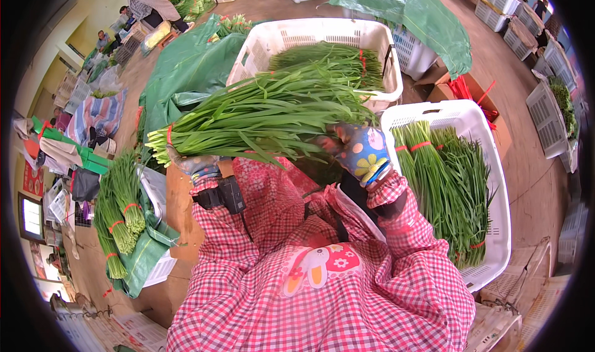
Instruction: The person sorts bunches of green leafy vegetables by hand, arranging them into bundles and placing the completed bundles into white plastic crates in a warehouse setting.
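Note:
A large bundle of garlic chives (266,113) lies crosswise in front of me, its pale cut ends and red band to the left, its loose leaf tips to the right. My left hand (197,164), in a patterned glove, is closed on the banded end from below; leaves cover part of its fingers. At the leafy end, my right hand (359,152), in a blue flowered glove, has its bent fingers against the leaves. Just beyond the bundle is a white crate (310,28) with more banded chives (347,60) inside.
To the right, another white crate (499,228) holds several banded bundles (434,184). Green sheeting (186,73) lies at left, with more bundles (118,209) lower down. A cardboard box (443,93) contains red strips (460,88). A covered crate (409,51) stands behind; people work farther off.

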Demonstrator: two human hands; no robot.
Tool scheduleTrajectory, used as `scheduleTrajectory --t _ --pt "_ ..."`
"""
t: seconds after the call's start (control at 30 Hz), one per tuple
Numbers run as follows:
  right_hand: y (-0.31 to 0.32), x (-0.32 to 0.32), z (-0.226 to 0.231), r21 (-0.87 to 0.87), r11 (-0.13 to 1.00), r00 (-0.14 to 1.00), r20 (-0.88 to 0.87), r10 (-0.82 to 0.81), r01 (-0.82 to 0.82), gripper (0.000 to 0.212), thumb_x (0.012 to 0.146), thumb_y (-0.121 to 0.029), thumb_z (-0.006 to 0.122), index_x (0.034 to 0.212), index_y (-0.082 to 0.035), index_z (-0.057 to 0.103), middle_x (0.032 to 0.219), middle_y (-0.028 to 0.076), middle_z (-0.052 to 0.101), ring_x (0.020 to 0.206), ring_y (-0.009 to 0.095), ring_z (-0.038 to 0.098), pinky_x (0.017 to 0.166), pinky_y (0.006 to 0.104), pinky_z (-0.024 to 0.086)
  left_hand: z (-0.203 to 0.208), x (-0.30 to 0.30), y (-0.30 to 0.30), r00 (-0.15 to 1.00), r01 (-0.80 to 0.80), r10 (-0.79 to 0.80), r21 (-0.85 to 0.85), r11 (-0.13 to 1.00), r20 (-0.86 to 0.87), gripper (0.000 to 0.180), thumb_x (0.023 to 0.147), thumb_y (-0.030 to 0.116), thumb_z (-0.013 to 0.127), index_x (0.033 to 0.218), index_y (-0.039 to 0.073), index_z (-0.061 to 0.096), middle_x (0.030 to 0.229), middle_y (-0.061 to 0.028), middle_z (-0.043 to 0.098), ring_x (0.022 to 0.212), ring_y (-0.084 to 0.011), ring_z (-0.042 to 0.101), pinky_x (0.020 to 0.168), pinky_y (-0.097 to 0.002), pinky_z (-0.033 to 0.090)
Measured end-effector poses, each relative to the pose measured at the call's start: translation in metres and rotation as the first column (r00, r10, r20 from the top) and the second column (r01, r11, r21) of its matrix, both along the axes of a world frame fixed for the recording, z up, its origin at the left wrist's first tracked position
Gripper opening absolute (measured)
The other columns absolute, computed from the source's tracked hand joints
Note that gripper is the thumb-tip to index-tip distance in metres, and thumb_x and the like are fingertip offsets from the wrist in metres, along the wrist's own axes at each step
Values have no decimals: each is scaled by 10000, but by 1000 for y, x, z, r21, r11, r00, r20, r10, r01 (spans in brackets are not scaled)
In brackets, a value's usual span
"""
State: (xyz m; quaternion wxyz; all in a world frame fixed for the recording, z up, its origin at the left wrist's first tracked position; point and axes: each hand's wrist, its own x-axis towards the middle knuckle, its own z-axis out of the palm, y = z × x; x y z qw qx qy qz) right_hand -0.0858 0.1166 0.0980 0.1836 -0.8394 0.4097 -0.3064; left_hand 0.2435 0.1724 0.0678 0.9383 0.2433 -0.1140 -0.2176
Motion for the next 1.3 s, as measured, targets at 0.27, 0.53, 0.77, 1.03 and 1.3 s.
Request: scheduleTrajectory --t 0.27,0.53,0.77,1.03,1.3 --pt "10 -5 11 117 963 881 442 169 -243 93 842 -137 600 843 -56 644 675 88 601 608 214 595 560 293 459 -26 24 0 985 156 -152 -48 987 81 522 833 509 487 1119 84 587 1152 -124 595 1039 -324 567 900 -510 446" --pt "32 3 22 327 928 636 758 -144 -180 115 832 -100 601 854 -11 670 729 42 606 574 118 528 546 248 420 -13 2 -17 942 322 -335 -250 913 -9 562 812 528 525 1153 84 572 1196 -135 571 1076 -342 543 939 -540 403" --pt "12 -36 -35 -37 998 460 888 14 41 241 884 -220 550 987 -5 587 840 61 618 567 64 489 488 183 391 17 -55 -49 976 217 -213 -316 923 49 381 876 339 523 1119 46 549 1067 -109 608 972 -241 595 853 -399 500" --pt "13 -49 -31 -194 860 608 778 -158 472 216 877 -210 547 960 -12 565 803 55 583 550 67 475 493 170 370 -11 -66 -73 997 73 -69 -261 962 26 444 929 322 441 1220 -9 491 1104 -93 583 994 -185 560 887 -365 468" --pt "19 -125 -5 -70 913 -12 997 71 -402 230 887 -255 557 999 -56 531 810 0 591 692 77 529 670 281 473 4 -33 -57 914 372 -403 -324 870 -34 487 883 452 470 1154 55 544 1105 -121 604 965 -282 593 872 -441 478"
